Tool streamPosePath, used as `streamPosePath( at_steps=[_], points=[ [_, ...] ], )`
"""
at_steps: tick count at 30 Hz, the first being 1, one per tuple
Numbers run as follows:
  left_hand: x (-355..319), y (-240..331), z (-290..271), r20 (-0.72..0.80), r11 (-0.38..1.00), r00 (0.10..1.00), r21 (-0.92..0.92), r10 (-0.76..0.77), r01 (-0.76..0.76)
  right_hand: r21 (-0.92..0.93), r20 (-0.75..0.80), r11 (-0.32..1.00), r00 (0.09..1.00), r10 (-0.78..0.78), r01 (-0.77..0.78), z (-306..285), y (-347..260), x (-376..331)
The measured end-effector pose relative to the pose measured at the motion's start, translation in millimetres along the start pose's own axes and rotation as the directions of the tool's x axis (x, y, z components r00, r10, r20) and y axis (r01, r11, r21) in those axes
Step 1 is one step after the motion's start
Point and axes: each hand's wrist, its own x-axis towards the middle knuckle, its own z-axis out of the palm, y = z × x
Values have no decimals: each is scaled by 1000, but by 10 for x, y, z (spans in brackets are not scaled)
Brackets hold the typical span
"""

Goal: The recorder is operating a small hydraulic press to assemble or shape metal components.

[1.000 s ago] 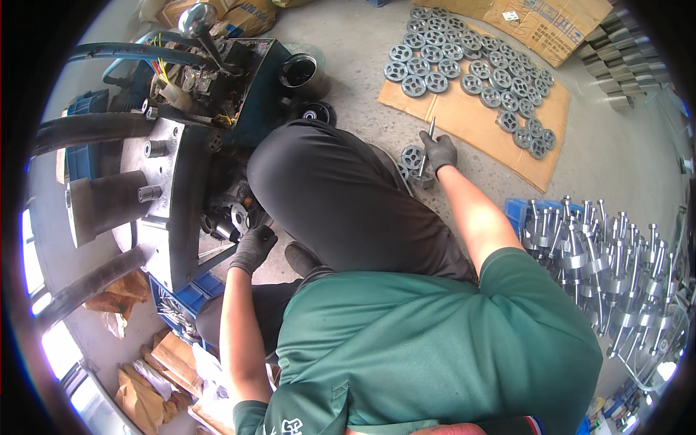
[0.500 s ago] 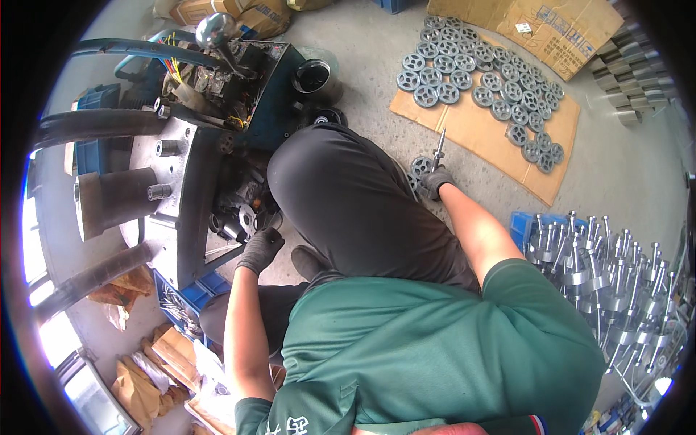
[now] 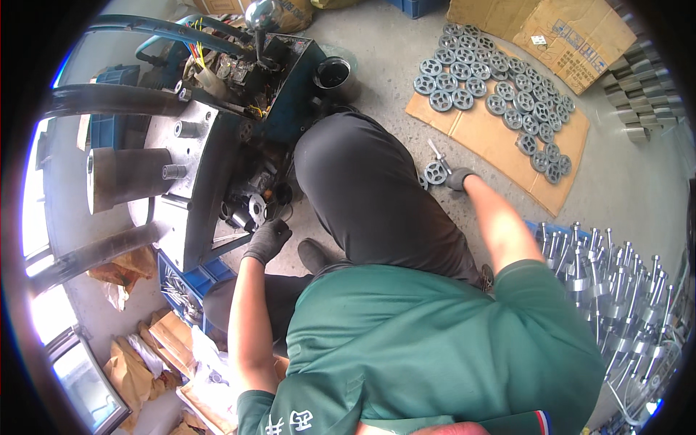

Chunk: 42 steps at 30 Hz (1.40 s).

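Now tilting metal rod (image 3: 438, 154) leftward in gloved right hand (image 3: 458, 179), versus slight rightward lean half a second ago; gripping by lower end, just right of grey spoked wheel (image 3: 435, 172). Showing more of that wheel than before. Looking slim, pale, somewhat blurred, with tip toward cardboard sheet (image 3: 471, 134). Keeping left hand (image 3: 268, 241) curled near machine (image 3: 181, 225), much as earlier; impossible to tell whether holding anything.

Shiny metal rod (image 3: 438, 153) right of centre; matt cloth gloves (image 3: 267, 243) on the hands (image 3: 458, 180); satin metal wheels (image 3: 462, 99), upper right, on matt cardboard (image 3: 487, 150); glossy metal knob (image 3: 262, 13), upper left.
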Motion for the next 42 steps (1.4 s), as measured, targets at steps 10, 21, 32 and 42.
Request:
streamPosePath(
  at_steps=[10,21,32,42],
  points=[
    [-111,626,-457,-108,967,978,-162,180,-196,278,-281,957,945,168,-87,-553,889,-611],
    [-253,1073,-558,-632,859,725,-178,274,-480,-464,-358,753,679,-641,467,-2598,-1792,-914],
    [-399,1073,-743,-742,-73,631,-633,-227,-771,14,46,325,324,-945,946,-1980,-4181,-2734],
    [-565,835,-401,-433,-327,892,-830,-134,-452,-144,34,224,231,-972,964,-1857,-4251,-2125]
  ],
)
